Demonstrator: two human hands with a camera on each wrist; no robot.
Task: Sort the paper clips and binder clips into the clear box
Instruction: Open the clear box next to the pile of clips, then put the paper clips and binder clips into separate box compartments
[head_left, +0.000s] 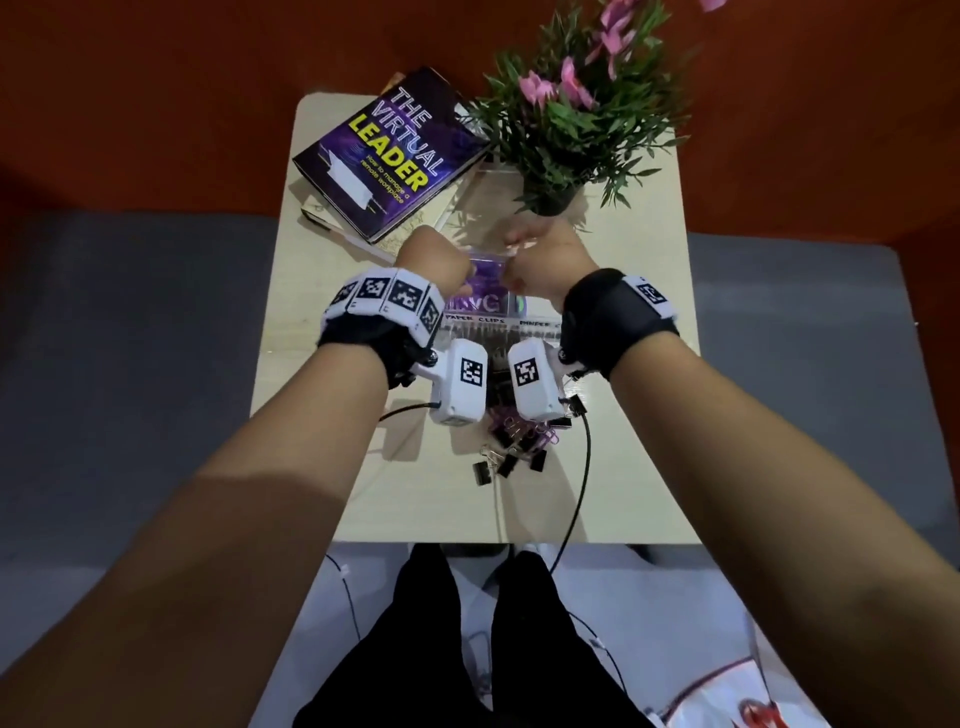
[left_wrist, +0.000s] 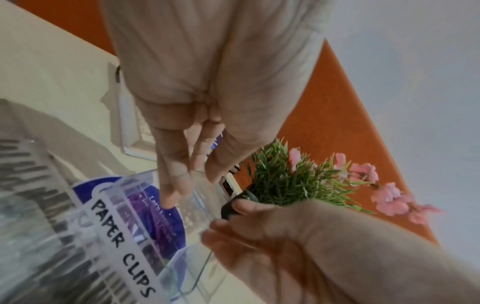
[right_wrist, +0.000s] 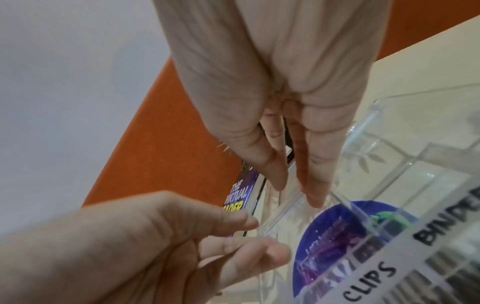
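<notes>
My left hand (head_left: 434, 260) and right hand (head_left: 540, 254) hover over the box (left_wrist: 166, 205), fingers (left_wrist: 171, 185) loose, gripping nothing; some purple paper clips (right_wrist: 322, 255) lie inside; most clips (head_left: 511, 441) wait nearer me.

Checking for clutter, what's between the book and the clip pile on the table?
The clear box, with both hands over it, sits between book and clip pile, in the head view.

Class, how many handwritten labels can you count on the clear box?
2. The paper clips label is on the box's left front; the binder label is to its right, partly cut off. Others may be hidden.
</notes>
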